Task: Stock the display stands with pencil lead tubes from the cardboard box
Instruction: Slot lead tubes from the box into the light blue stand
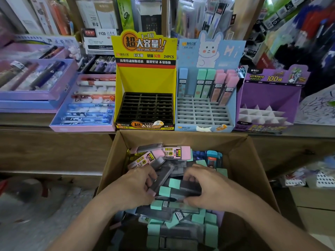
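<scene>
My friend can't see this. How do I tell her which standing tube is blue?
Behind the cardboard box, find the middle display stand, pale blue with a white bunny. In its back row, the blue-capped tube stands alone at the far left; the others are green or pink.

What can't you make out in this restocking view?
Head view:
- Cardboard box floor: buried under lead tubes; near wall cut off by bottom edge.
- Tube labels in the blue rabbit stand: too small.
- Pen sets at far left: blurred.
- Tube ends under left hand and right hand: fingers cover them.
</scene>
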